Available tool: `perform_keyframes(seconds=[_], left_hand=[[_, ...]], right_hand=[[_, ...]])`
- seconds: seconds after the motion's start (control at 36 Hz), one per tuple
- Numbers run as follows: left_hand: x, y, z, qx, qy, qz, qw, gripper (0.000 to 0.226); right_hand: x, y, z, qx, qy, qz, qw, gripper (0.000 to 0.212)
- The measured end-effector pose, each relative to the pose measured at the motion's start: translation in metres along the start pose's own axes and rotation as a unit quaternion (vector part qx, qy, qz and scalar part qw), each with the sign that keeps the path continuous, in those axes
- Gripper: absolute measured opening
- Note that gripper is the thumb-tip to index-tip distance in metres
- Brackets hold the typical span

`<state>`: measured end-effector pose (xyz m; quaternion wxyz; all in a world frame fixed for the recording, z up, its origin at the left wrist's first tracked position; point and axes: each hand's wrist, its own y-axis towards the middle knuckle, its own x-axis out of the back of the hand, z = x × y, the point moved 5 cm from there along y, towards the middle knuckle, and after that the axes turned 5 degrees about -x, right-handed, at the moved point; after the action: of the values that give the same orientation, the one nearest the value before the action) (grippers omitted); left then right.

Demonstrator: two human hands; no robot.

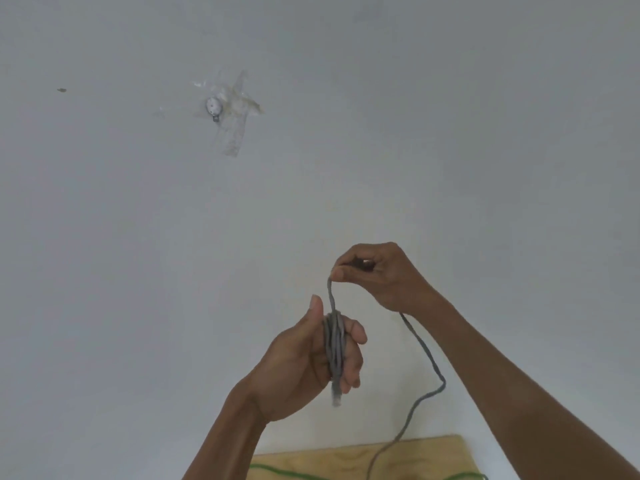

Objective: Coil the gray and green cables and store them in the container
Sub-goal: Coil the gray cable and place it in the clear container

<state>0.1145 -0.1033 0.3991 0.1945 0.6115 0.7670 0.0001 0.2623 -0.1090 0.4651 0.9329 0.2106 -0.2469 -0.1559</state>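
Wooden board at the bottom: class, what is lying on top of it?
On the wooden board lie a stretch of the gray cable and part of the green cable. The forearms and the frame edge hide the rest; no container shows.

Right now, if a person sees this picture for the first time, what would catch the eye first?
Probably the two bare hands at lower centre: the left hand holds a bundle of thin gray cable, and the right hand pinches its strand just above. Next, the patch of clear tape on the pale wall, upper left, and the thin green cable on the wooden board below.
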Motion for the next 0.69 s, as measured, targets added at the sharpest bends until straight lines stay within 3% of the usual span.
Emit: perform_keyframes(seconds=[0.11, 0.17, 0.22, 0.28, 0.56, 0.69], left_hand=[[-0.002, 0.000, -0.008, -0.027, -0.035, -0.009, 0.999, 0.061], [0.001, 0.000, -0.013, -0.043, -0.041, -0.017, 0.998, 0.060], [0.008, 0.000, -0.018, -0.056, -0.043, -0.035, 0.997, 0.061], [0.015, -0.001, -0.023, -0.065, -0.032, -0.052, 0.996, 0.061], [0.048, -0.001, -0.041, -0.102, 0.134, -0.138, 0.976, 0.043], [0.054, -0.007, -0.040, -0.069, 0.258, -0.127, 0.955, 0.037]], right_hand=[[-0.039, -0.022, -0.041, -0.086, 0.081, 0.038, 0.992, 0.011], [-0.059, -0.041, -0.048, -0.134, 0.142, 0.066, 0.979, 0.035], [-0.074, -0.059, -0.051, -0.147, 0.125, 0.080, 0.978, 0.029], [-0.083, -0.074, -0.052, -0.120, 0.057, 0.075, 0.988, 0.038], [-0.081, -0.092, -0.018, -0.011, -0.084, 0.093, 0.992, 0.034], [-0.065, -0.087, 0.002, 0.017, -0.180, 0.103, 0.978, 0.028]])
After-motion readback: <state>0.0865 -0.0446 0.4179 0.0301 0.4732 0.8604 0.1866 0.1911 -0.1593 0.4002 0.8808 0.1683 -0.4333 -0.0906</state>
